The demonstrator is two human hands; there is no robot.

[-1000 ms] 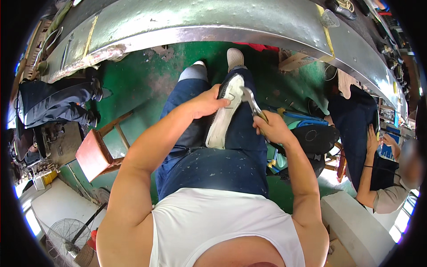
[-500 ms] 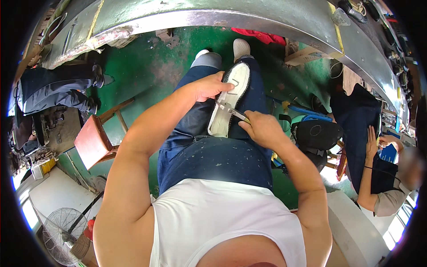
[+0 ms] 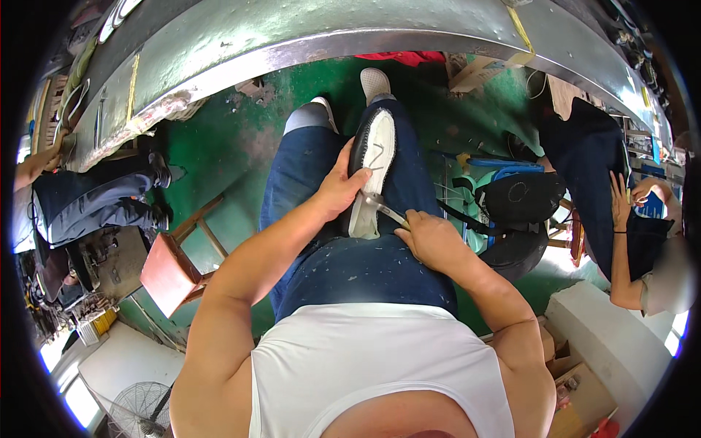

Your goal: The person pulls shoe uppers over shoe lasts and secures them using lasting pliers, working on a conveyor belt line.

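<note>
A shoe (image 3: 374,157) with a white insole and dark rim lies sole-up along my right thigh, toe pointing away from me. My left hand (image 3: 337,191) grips its left side and holds it down on my lap. My right hand (image 3: 431,239) holds metal pliers (image 3: 383,207), whose jaws touch the heel end of the shoe. I sit in dark blue jeans (image 3: 343,263) and a white sleeveless top.
A long grey metal workbench (image 3: 307,36) curves across the top. A wooden stool (image 3: 171,271) stands at my left on the green floor. Another seated person (image 3: 80,197) is at far left, a third person (image 3: 642,241) at right. A black bag (image 3: 515,201) sits beside my right knee.
The shoe has shifted a little further along my thigh. My right hand has moved in from the shoe's right side to its heel end, bringing the pliers onto it.
</note>
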